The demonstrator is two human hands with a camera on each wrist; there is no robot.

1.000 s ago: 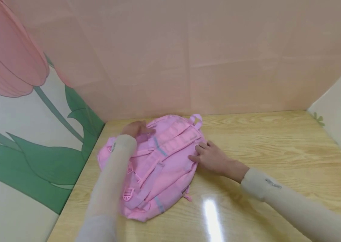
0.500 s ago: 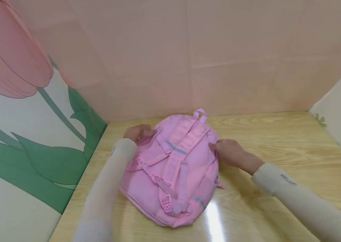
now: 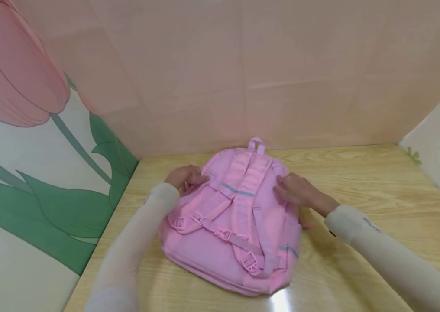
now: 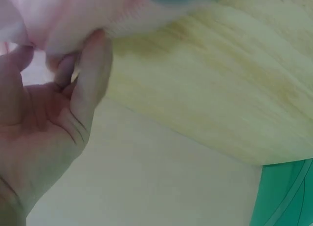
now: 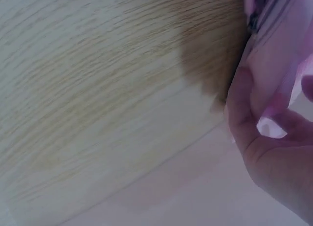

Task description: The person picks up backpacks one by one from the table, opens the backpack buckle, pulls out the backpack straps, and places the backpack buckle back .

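While both hands rest at its upper sides, a pink backpack [image 3: 235, 216] lies flat on the wooden worktop [image 3: 360, 186], back panel up, so that its padded shoulder straps [image 3: 249, 177] and their pink buckles [image 3: 224, 234] face the head camera. It sits toward the left rear of the worktop, close to the corner where the pink back wall [image 3: 243, 78] meets a side panel painted with a tulip [image 3: 21, 86]. Its small carry loop [image 3: 257, 145] points at the back wall and its bottom edge lies nearest the person. The left hand [image 3: 182, 177] is on the bag's upper left side; in the left wrist view its fingers [image 4: 90, 79] are curled against pink fabric, with the thumb beside them, pinching the edge of the backpack. The right hand [image 3: 296, 190] lies on the upper right side of the bag, and the right wrist view shows its fingers [image 5: 239, 103] bent round a fold of pink material, so it grips the bag as well. Both forearms wear pale beige sleeves [image 3: 364, 234] that reach in from the near edge. A grey-blue band [image 3: 237, 190] crosses the straps between the two hands. A bright patch of reflected light [image 3: 282, 301] shines on the worktop just before the bag's lower edge.
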